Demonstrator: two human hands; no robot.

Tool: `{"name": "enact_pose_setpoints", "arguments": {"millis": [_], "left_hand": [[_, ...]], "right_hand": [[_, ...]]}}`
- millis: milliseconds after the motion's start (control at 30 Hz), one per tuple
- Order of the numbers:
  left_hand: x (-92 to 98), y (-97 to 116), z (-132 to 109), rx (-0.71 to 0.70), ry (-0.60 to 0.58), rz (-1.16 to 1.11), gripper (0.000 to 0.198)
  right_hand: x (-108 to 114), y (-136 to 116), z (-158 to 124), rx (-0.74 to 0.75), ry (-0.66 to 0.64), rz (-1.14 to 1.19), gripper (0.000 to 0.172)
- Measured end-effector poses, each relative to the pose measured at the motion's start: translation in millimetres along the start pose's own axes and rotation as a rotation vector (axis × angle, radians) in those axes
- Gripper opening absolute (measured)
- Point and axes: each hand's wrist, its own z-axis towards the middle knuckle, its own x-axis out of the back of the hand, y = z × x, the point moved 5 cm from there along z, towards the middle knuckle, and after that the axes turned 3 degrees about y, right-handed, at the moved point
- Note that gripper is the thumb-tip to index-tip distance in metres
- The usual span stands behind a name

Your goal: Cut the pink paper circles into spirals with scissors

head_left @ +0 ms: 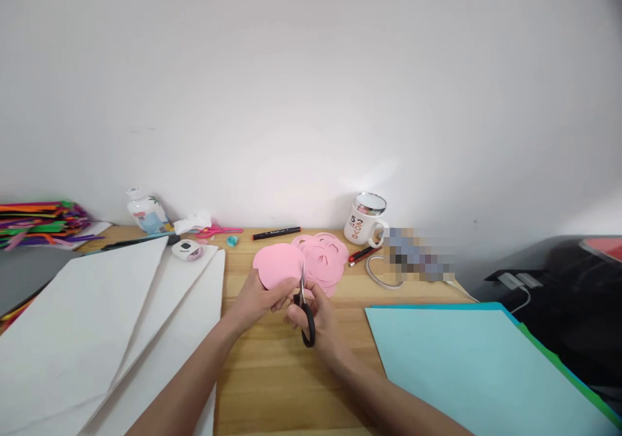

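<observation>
My left hand (257, 300) pinches the lower edge of a round pink paper piece (276, 264), held just above the wooden table (272, 371). Black-handled scissors (305, 309) are gripped in my right hand (321, 319), fingers through the loops, blades pointing up along the right edge of the pink piece. Behind them lie several pink paper cut-outs (325, 258) with curved slots, flat on the table.
Large white sheets (97, 332) cover the left, teal and green sheets (476, 365) the right. Along the wall: a black marker (276, 232), white mug (365, 219), glue bottle (146, 212), pink scissors (216, 231), tape dispenser (187, 249), coloured pipe cleaners (41, 222), red pens (363, 253).
</observation>
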Motion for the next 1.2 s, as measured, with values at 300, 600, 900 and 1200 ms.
{"name": "enact_pose_setpoints", "arguments": {"millis": [300,600,900,1200], "left_hand": [[2.9,-1.7,0.5,0.02,0.027,-0.001,0.032],[4.5,-2.2,4.0,-0.018,0.02,0.015,0.044],[-2.2,-0.7,-0.4,0.023,0.024,0.006,0.028],[-1.5,1.9,0.1,0.034,0.001,0.038,0.028]], "right_hand": [[-0.8,-3.9,-1.5,-0.053,0.026,-0.048,0.046],[-2.5,2.4,-1.8,-0.074,0.013,0.018,0.041],[-3.3,-1.1,-1.6,-0.065,0.008,0.071,0.048],[-1.1,2.7,1.1,-0.054,-0.011,0.096,0.049]]}}
